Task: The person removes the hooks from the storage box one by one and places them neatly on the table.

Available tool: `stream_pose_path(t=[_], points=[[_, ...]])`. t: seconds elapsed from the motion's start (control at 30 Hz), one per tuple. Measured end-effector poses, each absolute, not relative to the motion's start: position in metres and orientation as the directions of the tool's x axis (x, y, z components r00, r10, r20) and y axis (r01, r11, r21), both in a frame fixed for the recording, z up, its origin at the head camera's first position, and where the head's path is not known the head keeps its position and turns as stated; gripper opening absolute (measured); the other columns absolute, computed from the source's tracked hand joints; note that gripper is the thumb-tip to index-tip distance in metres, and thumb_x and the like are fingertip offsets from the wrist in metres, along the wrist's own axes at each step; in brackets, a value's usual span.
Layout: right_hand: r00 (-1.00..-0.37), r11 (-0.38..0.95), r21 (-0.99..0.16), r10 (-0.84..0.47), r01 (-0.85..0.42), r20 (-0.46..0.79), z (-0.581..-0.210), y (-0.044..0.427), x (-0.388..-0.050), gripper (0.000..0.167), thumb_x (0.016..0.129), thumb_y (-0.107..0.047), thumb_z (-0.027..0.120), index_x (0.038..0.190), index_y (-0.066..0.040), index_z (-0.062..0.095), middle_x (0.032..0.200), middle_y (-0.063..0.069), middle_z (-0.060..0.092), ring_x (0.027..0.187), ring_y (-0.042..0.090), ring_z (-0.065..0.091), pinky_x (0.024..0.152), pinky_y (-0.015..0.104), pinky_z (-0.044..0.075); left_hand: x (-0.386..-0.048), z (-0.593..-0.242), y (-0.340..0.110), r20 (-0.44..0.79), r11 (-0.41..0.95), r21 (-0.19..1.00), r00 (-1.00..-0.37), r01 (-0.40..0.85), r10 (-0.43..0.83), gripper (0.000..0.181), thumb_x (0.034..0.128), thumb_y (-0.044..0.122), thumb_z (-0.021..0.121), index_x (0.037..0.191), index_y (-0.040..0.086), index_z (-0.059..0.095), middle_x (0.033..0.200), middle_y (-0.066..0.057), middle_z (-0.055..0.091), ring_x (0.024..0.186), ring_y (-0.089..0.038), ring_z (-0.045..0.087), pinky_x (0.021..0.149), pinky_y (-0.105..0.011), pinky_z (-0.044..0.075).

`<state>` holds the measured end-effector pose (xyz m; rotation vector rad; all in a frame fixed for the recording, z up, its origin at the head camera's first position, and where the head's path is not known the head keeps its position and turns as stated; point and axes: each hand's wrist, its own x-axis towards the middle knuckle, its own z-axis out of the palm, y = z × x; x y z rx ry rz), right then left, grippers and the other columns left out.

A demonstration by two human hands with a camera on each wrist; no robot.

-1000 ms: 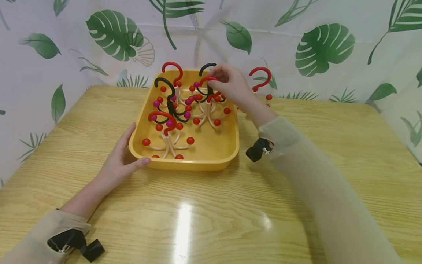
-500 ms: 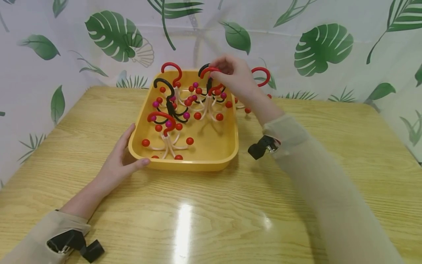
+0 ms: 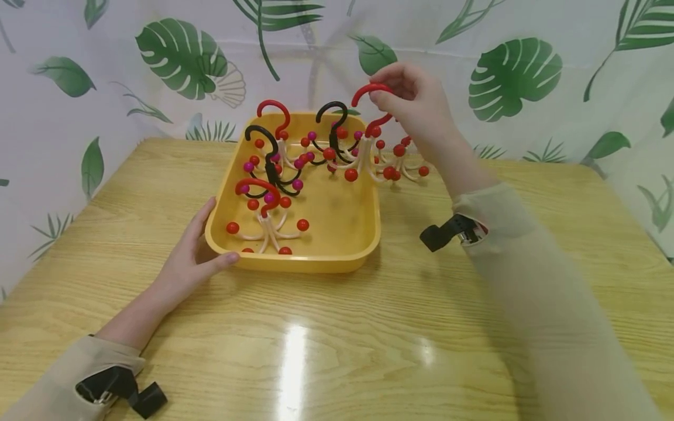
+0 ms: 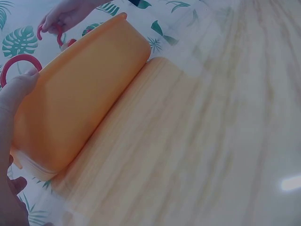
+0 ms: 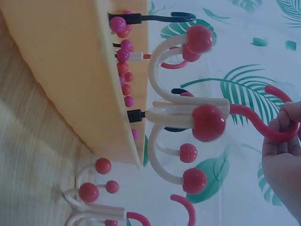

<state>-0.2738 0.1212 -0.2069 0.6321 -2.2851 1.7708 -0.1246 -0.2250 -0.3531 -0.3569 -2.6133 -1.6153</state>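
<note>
Pinching the red crook of a lifted hook (image 3: 364,155) between thumb and fingers, my right hand (image 3: 423,108) sits high at the far right of the yellow tray (image 3: 337,228); the hook hangs roughly upright, white arms spread, red balls at their tips; from my head camera it overlaps the tray's right wall, and I cannot tell exactly which side of that wall its lowest balls are on; my right wrist camera shows them clear of the worktop (image 3: 326,333).

My left hand (image 3: 181,260) rests against the tray's near left corner, fingers straight along the outside, thumb spread apart from them and laid on the front rim; in the tray I see four more, a front hook (image 3: 267,225) in red and white near that thumb, a black hook (image 3: 272,169) with purple balls behind it, a rear hook (image 3: 286,120) in red and white at the back left, and a second black hook (image 3: 333,139) toward the back right; an outer hook (image 3: 402,166) is on the worktop just beside the right wall, its top hidden by my right hand; a leaf-print cloth (image 3: 518,79) hangs behind.
</note>
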Motion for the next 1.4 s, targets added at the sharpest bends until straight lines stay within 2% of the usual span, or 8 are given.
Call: stream_pose_path(t=[0.17, 0.37, 0.73, 0.97, 1.13, 1.4], points=[[-0.891, 0.110, -0.894, -0.192, -0.435, 0.411, -0.201, 0.136, -0.269, 0.019, 0.090, -0.008, 0.066, 0.108, -0.008, 0.064, 0.105, 0.009, 0.061, 0.094, 0.023, 0.054, 0.085, 0.027, 0.046, -0.124, -0.354, -0.226, 0.163, 0.436, 0.873, -0.973, 0.219, 0.162, 0.095, 0.0855, 0.024, 0.072, 0.155, 0.025, 0.007, 0.159, -0.002, 0.010, 0.143, -0.028, 0.011, 0.110, -0.062, 0.004], [-0.907, 0.091, -0.906, -0.133, -0.413, 0.400, -0.194, 0.155, -0.264, 0.022, 0.089, -0.008, 0.068, 0.110, -0.008, 0.065, 0.107, 0.009, 0.061, 0.097, 0.023, 0.055, 0.088, 0.026, 0.047, -0.124, -0.356, -0.226, 0.169, 0.429, 0.875, -0.972, 0.224, 0.164, 0.094, 0.0861, 0.023, 0.071, 0.154, 0.028, 0.007, 0.159, -0.002, 0.010, 0.143, -0.028, 0.011, 0.111, -0.060, 0.005], [-0.906, 0.056, -0.905, -0.062, -0.422, 0.419, -0.193, 0.192, -0.262, 0.018, 0.088, -0.004, 0.066, 0.107, -0.005, 0.066, 0.102, 0.008, 0.061, 0.090, 0.021, 0.055, 0.083, 0.022, 0.047, -0.125, -0.355, -0.225, 0.162, 0.433, 0.875, -0.973, 0.218, 0.162, 0.095, 0.0858, 0.024, 0.072, 0.155, 0.028, 0.007, 0.159, -0.002, 0.010, 0.143, -0.027, 0.011, 0.111, -0.060, 0.005], [-0.916, -0.032, -0.916, -0.002, -0.400, 0.401, -0.190, 0.217, -0.264, 0.022, 0.086, -0.002, 0.069, 0.107, -0.001, 0.065, 0.103, 0.009, 0.060, 0.090, 0.020, 0.055, 0.081, 0.019, 0.048, -0.125, -0.355, -0.225, 0.165, 0.435, 0.873, -0.973, 0.221, 0.163, 0.095, 0.0861, 0.024, 0.072, 0.155, 0.025, 0.007, 0.159, -0.003, 0.010, 0.143, -0.028, 0.012, 0.111, -0.060, 0.006], [-0.939, 0.041, -0.939, 0.029, -0.342, 0.343, -0.190, 0.233, -0.264, 0.026, 0.086, -0.009, 0.071, 0.111, -0.005, 0.064, 0.107, 0.006, 0.060, 0.096, 0.017, 0.055, 0.082, 0.014, 0.047, -0.125, -0.354, -0.225, 0.162, 0.437, 0.873, -0.973, 0.218, 0.162, 0.095, 0.0859, 0.024, 0.072, 0.155, 0.023, 0.006, 0.159, -0.003, 0.010, 0.143, -0.028, 0.012, 0.111, -0.060, 0.007], [-0.950, 0.112, -0.947, 0.062, -0.300, 0.308, -0.196, 0.254, -0.267, 0.026, 0.087, -0.009, 0.070, 0.112, -0.007, 0.064, 0.105, 0.002, 0.062, 0.098, 0.014, 0.055, 0.081, 0.012, 0.046, -0.125, -0.354, -0.225, 0.148, 0.450, 0.869, -0.976, 0.206, 0.160, 0.095, 0.0854, 0.026, 0.072, 0.154, 0.032, 0.007, 0.159, -0.002, 0.011, 0.143, -0.028, 0.012, 0.110, -0.062, 0.007]])
